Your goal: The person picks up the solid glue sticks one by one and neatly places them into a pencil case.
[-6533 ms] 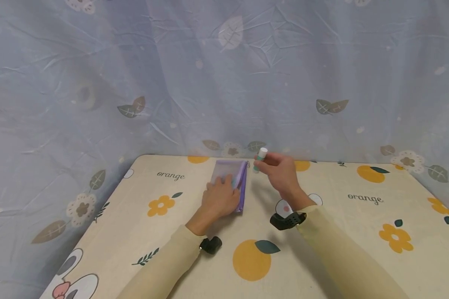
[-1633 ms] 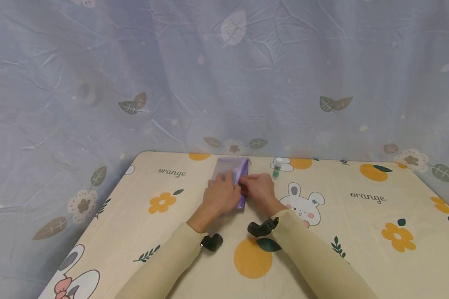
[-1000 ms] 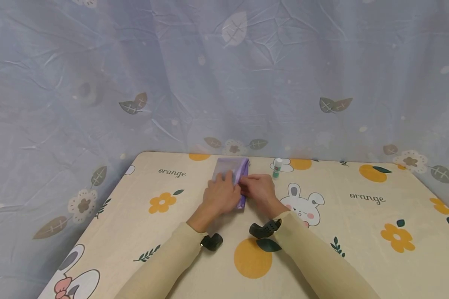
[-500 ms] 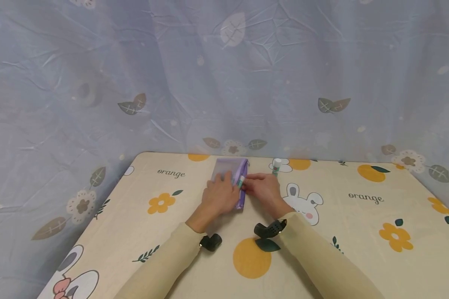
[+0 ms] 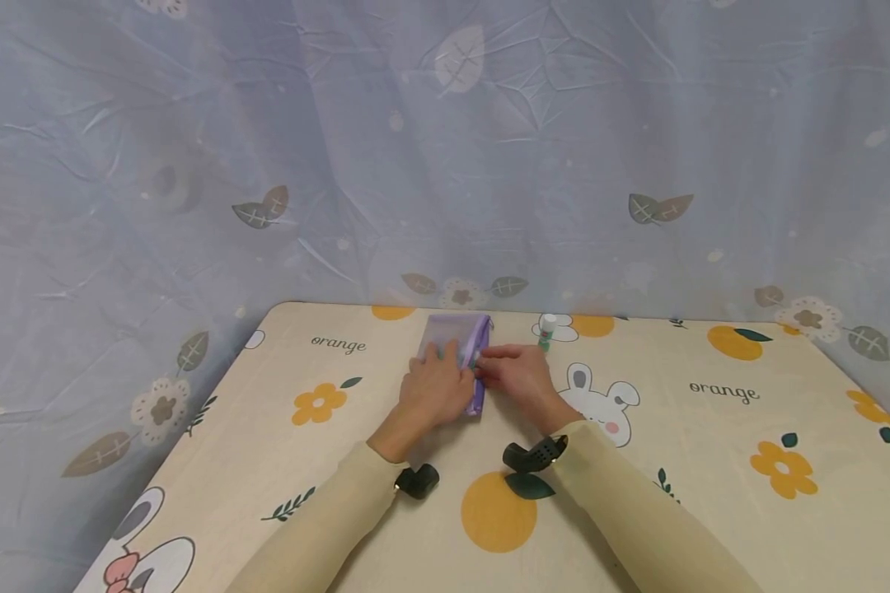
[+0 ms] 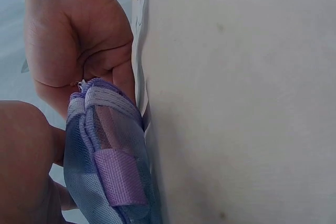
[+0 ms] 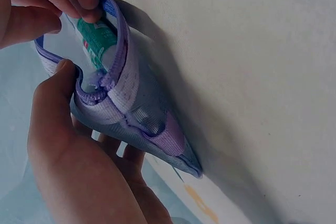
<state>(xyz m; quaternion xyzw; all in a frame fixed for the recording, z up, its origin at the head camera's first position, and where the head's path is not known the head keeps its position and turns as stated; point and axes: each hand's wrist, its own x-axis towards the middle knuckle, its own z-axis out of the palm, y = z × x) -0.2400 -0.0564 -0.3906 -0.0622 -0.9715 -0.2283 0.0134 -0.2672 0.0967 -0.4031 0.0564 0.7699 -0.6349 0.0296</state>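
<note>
A pale purple mesh zip pouch (image 5: 476, 346) lies at the table's far side, its mouth facing right. My left hand (image 5: 436, 385) holds it; in the right wrist view the left thumb is on the rim and fingers are behind the mesh. At the mouth, my right hand (image 5: 517, 375) pinches the end of a green-and-white glue stick (image 7: 98, 41), which is partly inside. In the left wrist view, the right hand (image 6: 86, 40) faces the closed end-tab side of the pouch (image 6: 113, 150). A second glue stick (image 5: 547, 331) stands upright beyond the right hand.
A patterned cream tablecloth (image 5: 623, 511) covers the table. A pale blue-grey curtain (image 5: 445, 165) with leaf prints hangs along the back and left. Dark wrist cameras (image 5: 534, 455) sit on both wrists, below beige sleeves.
The right hand earlier held a glue stick in the air; one now stands on the table. That hand has moved to the pouch mouth, where another glue stick showed more half a second ago.
</note>
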